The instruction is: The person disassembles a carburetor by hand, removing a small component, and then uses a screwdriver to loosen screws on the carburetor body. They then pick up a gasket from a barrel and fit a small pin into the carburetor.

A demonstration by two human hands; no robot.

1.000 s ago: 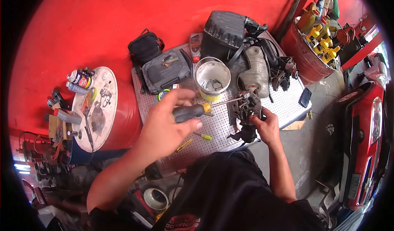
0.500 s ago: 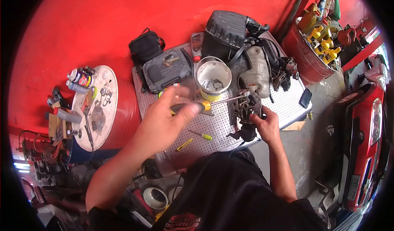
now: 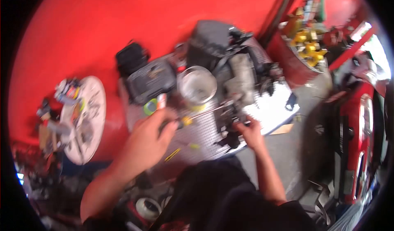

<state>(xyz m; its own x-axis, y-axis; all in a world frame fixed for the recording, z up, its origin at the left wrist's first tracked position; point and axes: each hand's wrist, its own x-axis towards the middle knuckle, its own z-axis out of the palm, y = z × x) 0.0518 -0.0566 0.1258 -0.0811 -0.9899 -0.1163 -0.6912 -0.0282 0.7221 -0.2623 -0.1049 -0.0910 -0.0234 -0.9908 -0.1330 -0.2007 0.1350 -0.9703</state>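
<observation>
The picture is motion-blurred. My left hand (image 3: 147, 138) grips the black handle of a screwdriver (image 3: 193, 117) with a yellow collar; its metal shaft points right toward a dark carburetor-like part (image 3: 229, 118). My right hand (image 3: 251, 133) holds that dark part from its lower right side, near the front edge of the perforated metal table (image 3: 266, 108). A white plastic tub (image 3: 198, 86) stands just behind the screwdriver.
Behind the tub are a grey tool bag (image 3: 150, 81), a black pouch (image 3: 131, 57) and a black engine assembly (image 3: 230, 54). A small yellow tool (image 3: 172, 154) lies on the table. A drum lid with spray cans (image 3: 84, 116) is left; a red drum of parts (image 3: 305, 52) right.
The camera swung, shifting everything left and down and blurring it. My left hand closed more tightly around the screwdriver handle. My right hand stays on the dark part.
</observation>
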